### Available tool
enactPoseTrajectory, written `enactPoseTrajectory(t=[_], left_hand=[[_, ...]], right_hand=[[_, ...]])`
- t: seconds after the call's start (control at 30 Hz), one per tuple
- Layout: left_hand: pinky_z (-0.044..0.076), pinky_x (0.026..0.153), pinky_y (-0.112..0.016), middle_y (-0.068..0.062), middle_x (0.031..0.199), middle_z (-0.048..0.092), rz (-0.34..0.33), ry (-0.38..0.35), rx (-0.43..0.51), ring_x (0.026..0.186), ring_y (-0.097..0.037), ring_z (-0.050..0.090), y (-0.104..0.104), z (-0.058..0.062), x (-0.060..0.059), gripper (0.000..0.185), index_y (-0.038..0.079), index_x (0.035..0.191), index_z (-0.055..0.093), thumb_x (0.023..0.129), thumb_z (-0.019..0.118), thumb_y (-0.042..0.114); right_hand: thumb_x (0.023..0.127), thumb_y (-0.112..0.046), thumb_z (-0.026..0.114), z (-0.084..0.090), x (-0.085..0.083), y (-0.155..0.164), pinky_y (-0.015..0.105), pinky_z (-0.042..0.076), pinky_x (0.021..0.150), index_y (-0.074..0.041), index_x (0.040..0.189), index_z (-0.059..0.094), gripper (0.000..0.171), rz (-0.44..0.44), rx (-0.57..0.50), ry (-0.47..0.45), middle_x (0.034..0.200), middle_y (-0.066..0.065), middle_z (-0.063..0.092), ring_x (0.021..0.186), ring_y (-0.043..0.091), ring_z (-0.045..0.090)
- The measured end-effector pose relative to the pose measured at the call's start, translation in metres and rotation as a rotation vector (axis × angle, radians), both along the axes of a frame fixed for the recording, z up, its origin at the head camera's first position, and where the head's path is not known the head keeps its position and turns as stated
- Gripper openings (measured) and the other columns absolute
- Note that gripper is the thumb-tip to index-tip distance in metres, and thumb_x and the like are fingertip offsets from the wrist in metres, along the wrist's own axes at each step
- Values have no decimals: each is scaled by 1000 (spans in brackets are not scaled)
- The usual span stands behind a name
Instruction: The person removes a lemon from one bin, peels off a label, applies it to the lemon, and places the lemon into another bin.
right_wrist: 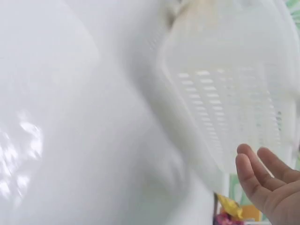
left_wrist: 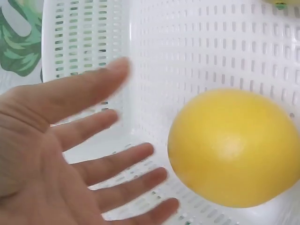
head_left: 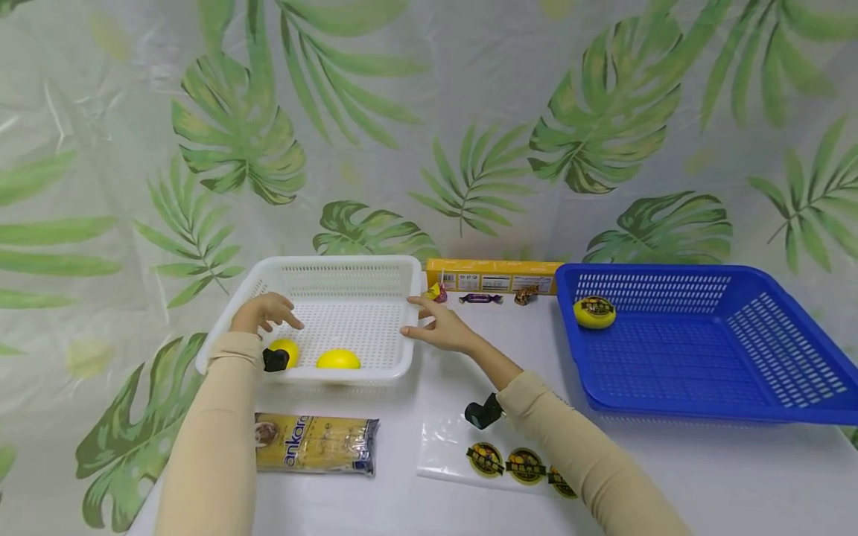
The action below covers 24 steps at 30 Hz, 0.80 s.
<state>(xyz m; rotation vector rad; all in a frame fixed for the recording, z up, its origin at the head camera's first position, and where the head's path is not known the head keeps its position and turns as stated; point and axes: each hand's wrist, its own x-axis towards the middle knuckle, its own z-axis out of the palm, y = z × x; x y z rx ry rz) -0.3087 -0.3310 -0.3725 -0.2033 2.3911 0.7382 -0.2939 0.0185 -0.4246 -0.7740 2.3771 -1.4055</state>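
A white plastic basket [head_left: 330,260] with slotted walls stands on the left part of the table. Inside it, near the front wall, lie two yellow round fruits; one yellow fruit [head_left: 338,359] is plain to see, the other is partly covered by the black wrist camera. My left hand [head_left: 268,311] hovers over the basket's left side, fingers spread beside a large yellow fruit [left_wrist: 234,147] and holding nothing. At the basket's right rim, my right hand [head_left: 442,326] has its fingertips close to the edge, fingers loosely extended, as the right wrist view also shows.
At right stands a blue basket [head_left: 670,402] with a labelled yellow fruit [head_left: 594,313] in it. A yellow box [head_left: 496,275] lies behind several wrapped candies [head_left: 480,298]. In front are a pasta packet [head_left: 315,443] and a clear plastic bag [head_left: 445,454] with round labels.
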Motion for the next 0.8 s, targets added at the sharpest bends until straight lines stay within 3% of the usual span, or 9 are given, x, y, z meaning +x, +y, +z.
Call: enactPoseTrajectory(t=[0.13, 0.17, 0.27, 0.33, 0.4, 0.53, 0.67, 0.8], left_hand=[[47, 90, -44, -34, 139, 35, -168, -118, -121, 124, -44, 42, -13, -23, -21, 75, -12, 140, 30, 86, 67, 26], [49, 88, -40, -32, 137, 40, -211, -159, -126, 119, -40, 48, -21, -33, -31, 76, -9, 139, 35, 84, 69, 32], [50, 86, -38, -27, 129, 50, -213, -193, -204, 110, -34, 55, -30, -45, -40, 73, -4, 132, 48, 78, 75, 38], [48, 88, -38, -27, 128, 51, -194, -213, -251, 109, -35, 55, -27, -43, -36, 73, -5, 129, 50, 76, 76, 38], [45, 94, -40, -31, 131, 46, -118, -209, -289, 113, -37, 50, -16, -32, -20, 74, -8, 131, 47, 78, 74, 35], [42, 98, -38, -37, 138, 33, -91, -248, -295, 120, -40, 42, -4, -19, -4, 80, -16, 134, 36, 80, 71, 32], [43, 94, -35, -36, 135, 37, -68, -252, -283, 116, -36, 43, -1, -15, 0, 72, -15, 130, 41, 79, 71, 27], [44, 91, -34, -29, 124, 48, -89, -198, -307, 104, -31, 45, -2, -13, 0, 63, -12, 121, 49, 75, 70, 25]], right_hand=[[90, -26, 63, -5, 6, -7, 35, 54, 77, -6, 144, 34, 65, 2, -18, -1, 127, 26, 51, 97, 34, 64], [90, -26, 63, -6, 7, -8, 35, 54, 76, -6, 144, 34, 65, -4, -23, 0, 126, 26, 52, 96, 34, 65], [89, -26, 64, -9, 6, -8, 34, 54, 76, -8, 144, 35, 65, -12, -39, -8, 125, 25, 53, 96, 33, 65], [89, -26, 63, -10, 6, -8, 35, 54, 75, -8, 145, 34, 65, -8, -48, -24, 125, 25, 52, 97, 34, 64], [90, -26, 63, -11, 7, -8, 35, 54, 74, -9, 145, 33, 65, -1, -55, -43, 125, 25, 51, 98, 34, 64], [90, -24, 63, -10, 7, -8, 38, 55, 73, -10, 146, 33, 65, -2, -60, -69, 124, 24, 51, 97, 34, 64], [89, -23, 63, -11, 7, -8, 43, 55, 73, -9, 145, 34, 64, 1, -66, -65, 124, 25, 50, 93, 33, 65], [90, -22, 63, -11, 6, -8, 45, 54, 73, -8, 145, 33, 65, 12, -68, -62, 125, 27, 48, 91, 35, 66]])
